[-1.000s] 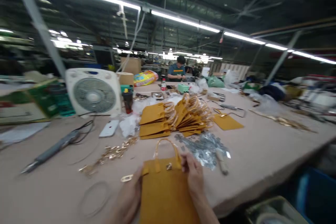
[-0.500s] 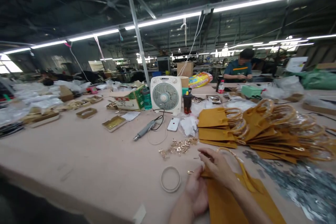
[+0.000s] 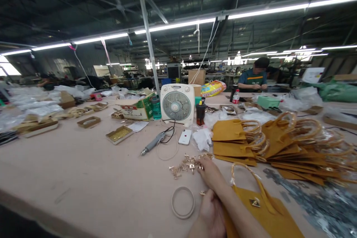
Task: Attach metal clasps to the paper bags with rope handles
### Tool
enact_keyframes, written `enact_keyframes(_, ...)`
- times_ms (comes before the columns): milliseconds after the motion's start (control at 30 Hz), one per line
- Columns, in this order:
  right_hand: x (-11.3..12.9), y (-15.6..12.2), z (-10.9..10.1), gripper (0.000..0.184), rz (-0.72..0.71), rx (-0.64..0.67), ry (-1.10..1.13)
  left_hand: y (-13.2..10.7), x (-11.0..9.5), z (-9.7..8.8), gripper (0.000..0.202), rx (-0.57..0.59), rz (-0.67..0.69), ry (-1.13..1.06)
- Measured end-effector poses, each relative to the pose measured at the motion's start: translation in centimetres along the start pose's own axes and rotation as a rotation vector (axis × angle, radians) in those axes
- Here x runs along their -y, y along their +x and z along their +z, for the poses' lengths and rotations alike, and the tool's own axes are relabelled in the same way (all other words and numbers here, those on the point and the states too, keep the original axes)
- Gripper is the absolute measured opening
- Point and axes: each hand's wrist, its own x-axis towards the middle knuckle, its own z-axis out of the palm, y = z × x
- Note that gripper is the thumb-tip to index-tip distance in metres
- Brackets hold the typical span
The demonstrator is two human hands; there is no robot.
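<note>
A mustard handbag (image 3: pixel 275 212) with a looped handle lies in front of me, a gold clasp (image 3: pixel 254 202) on its front. My left hand (image 3: pixel 210 212) is closed at the bag's left edge, partly behind my right forearm. A small gold fitting (image 3: pixel 203 193) shows by its thumb; I cannot tell whether the hand holds it. Reaching across, my right hand (image 3: pixel 210 174) has its fingers pinched together at the right end of a pile of gold metal fittings (image 3: pixel 185 165). A beige ring (image 3: pixel 183 202), like a tape roll, lies left of my left hand.
Stacked mustard bags (image 3: pixel 234 139) lie at the right, near a spread of grey pieces (image 3: pixel 329 200). Beyond the pile are a grey electric screwdriver (image 3: pixel 153 144), a white phone (image 3: pixel 185 137) and a box fan (image 3: pixel 177 105). A co-worker (image 3: pixel 253 78) sits across the table.
My right hand has left the bag's edge and moved forward and left to the gold fittings, uncovering the bag's clasp. My left hand stays near the bag's edge.
</note>
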Motion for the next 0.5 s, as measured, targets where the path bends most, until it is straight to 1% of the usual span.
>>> enact_keyframes(67, 0.0, -0.3, -0.2, 0.018, 0.029, -0.017, -0.021, -0.2, -0.2, 0.4, 0.055, 0.014, -0.035, 0.003)
enact_keyframes(100, -0.1, -0.4, -0.3, 0.016, 0.042, -0.022, -0.029, -0.3, -0.2, 0.6, 0.056, 0.031, -0.064, 0.007)
enact_keyframes(200, -0.1, -0.8, -0.7, 0.02, 0.076, -0.028, -0.063, -0.6, -0.3, 1.1, 0.059, 0.111, -0.16, 0.016)
enact_keyframes(267, 0.0, -1.0, -0.9, 0.022, 0.1, -0.027, -0.082, -0.6, -0.3, 1.4, 0.058, 0.139, -0.17, 0.022)
enact_keyframes(400, 0.4, -1.2, -1.5, 0.018, 0.185, -0.045, -0.08, -0.7, -0.1, 1.8, 0.053, 0.131, -0.159, 0.045)
enact_keyframes(500, 0.3, -1.7, -2.1, 0.025, 0.262, -0.082, -0.035, -0.9, 0.0, 2.1, 0.046, 0.088, -0.176, 0.099)
